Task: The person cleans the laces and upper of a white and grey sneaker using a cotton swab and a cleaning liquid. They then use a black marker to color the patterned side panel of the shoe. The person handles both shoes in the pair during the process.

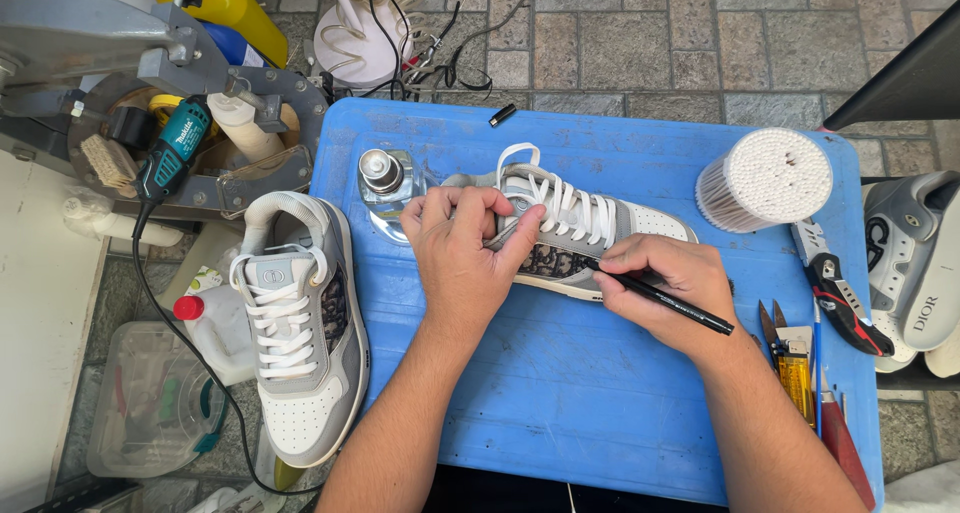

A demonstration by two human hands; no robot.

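Heel and rear quarter of sneaker (585, 228) on blue table (600, 393) concealed behind left hand (460, 253). Pen (665, 300) tip and contact point on sole edge hidden under right hand (670, 288). Glass bottle (385, 188) partly masked by left-hand fingers. Third shoe (915, 263) truncated by right frame edge. Rotary tool (172, 148) bit not discernible among machine (120, 73) parts. Near table edge and both forearms cut off at bottom. Small tools (800, 358) at right overlapping, individual types indistinct.

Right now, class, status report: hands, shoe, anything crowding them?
Left hand grips grey-and-white sneaker on blue table. Right hand holds black pen at its side. Glass bottle beside left hand.
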